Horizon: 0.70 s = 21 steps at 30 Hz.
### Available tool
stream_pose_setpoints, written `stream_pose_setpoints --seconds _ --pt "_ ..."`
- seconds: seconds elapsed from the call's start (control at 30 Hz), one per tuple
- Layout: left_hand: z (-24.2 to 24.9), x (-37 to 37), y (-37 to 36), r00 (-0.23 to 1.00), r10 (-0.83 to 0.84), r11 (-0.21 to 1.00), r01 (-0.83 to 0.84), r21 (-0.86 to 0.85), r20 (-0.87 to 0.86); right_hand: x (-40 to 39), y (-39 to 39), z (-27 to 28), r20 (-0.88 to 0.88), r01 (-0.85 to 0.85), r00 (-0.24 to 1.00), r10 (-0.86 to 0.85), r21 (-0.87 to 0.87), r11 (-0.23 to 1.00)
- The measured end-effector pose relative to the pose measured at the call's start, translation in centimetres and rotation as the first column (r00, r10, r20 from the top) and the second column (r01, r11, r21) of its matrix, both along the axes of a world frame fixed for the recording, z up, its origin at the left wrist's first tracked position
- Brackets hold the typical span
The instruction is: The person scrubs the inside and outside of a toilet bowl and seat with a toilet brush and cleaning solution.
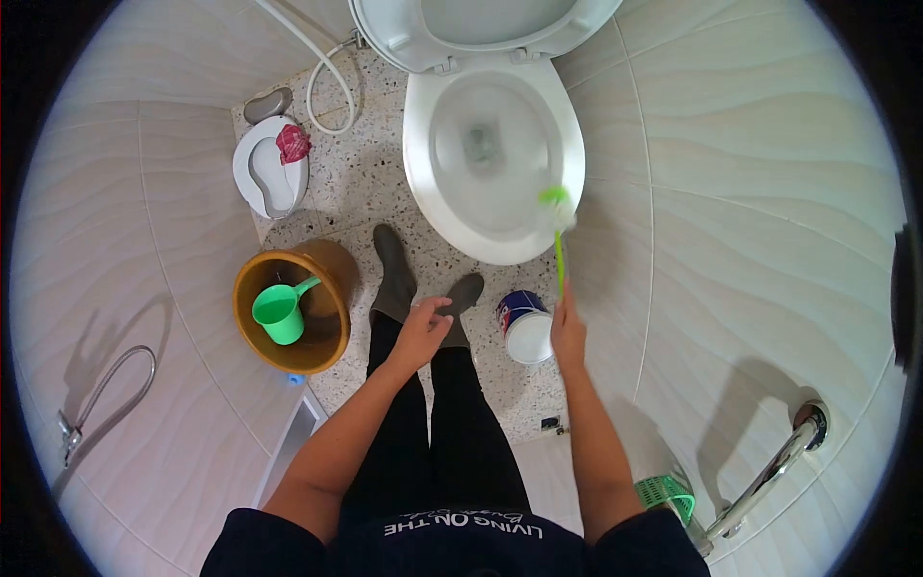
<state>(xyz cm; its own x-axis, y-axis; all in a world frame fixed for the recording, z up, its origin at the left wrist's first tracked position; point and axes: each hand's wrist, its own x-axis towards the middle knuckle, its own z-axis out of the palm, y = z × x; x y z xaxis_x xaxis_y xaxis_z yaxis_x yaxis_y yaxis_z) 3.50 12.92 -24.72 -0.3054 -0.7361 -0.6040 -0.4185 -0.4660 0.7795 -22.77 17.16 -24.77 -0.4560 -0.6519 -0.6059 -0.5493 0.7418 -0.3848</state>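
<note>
My right hand (568,332) is wrapped round the handle of a green toilet brush (560,252). The brush's head, green and white and slightly blurred, is over the right front rim of the white toilet bowl (419,159). Cloudy water stands at the bottom of the bowl, and its seat and lid (389,34) are raised. My left hand (423,334) hangs in front of my legs with its fingers apart and nothing in it. Beside my right hand is a white and blue bucket (527,337) on the floor.
An orange-brown tub (246,332) holding a green dipper (277,315) stands at the left. Behind it lies a white bedpan (252,197) with a crumpled red thing (293,144). A white hose (312,91) curls near the toilet. A metal grab bar (769,476) and green basket (665,492) are at right.
</note>
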Motion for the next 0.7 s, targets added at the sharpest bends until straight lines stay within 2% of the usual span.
stream_pose_setpoints --seconds 0.03,0.07,0.13,0.33,0.4,0.43,0.5,0.63,0.7 --pt "0.1 -0.3 -0.2 1.000 -0.023 0.999 0.023 0.040 -0.002 1.1 2.4 1.2 0.046 0.019 0.999 -0.026 0.142 0.990" --pt "0.2 -0.5 -0.2 0.999 -0.044 0.996 0.044 0.081 -0.005 1.9 5.5 0.5 0.059 -0.015 0.998 0.018 -0.038 0.999" --pt "-0.1 -0.8 -0.1 1.000 -0.025 0.998 0.026 0.059 -0.017 3.0 6.5 0.7 0.048 -0.036 0.998 0.041 -0.106 0.994" --pt "-1.2 -0.8 0.3 1.000 -0.006 0.999 0.007 0.037 -0.020 -1.3 -1.8 -2.3 -0.055 -0.052 0.998 0.043 -0.170 0.984" --pt "-0.9 -0.6 0.1 1.000 -0.007 1.000 0.008 0.023 -0.017 -1.8 -3.1 -0.9 -0.151 -0.222 0.960 0.237 0.110 0.969" --pt "-0.6 -0.7 0.0 1.000 -0.020 0.999 0.020 0.032 0.004 -2.0 -3.3 0.1 -0.154 -0.230 0.957 0.244 0.106 0.967" --pt "-0.2 -0.8 0.1 0.999 -0.026 0.999 0.025 0.041 0.021 -2.3 -3.0 2.4 -0.125 -0.415 0.885 0.448 0.224 0.882" --pt "0.0 -0.8 0.2 0.998 0.050 0.997 -0.049 0.055 -0.025 -5.3 -8.3 4.4 -0.155 -0.517 0.807 0.570 0.279 0.809" --pt "0.2 -0.6 0.4 0.996 0.083 0.995 -0.081 0.053 -0.039 -5.4 -10.9 4.5 -0.353 -0.578 0.698 0.623 0.238 0.781"
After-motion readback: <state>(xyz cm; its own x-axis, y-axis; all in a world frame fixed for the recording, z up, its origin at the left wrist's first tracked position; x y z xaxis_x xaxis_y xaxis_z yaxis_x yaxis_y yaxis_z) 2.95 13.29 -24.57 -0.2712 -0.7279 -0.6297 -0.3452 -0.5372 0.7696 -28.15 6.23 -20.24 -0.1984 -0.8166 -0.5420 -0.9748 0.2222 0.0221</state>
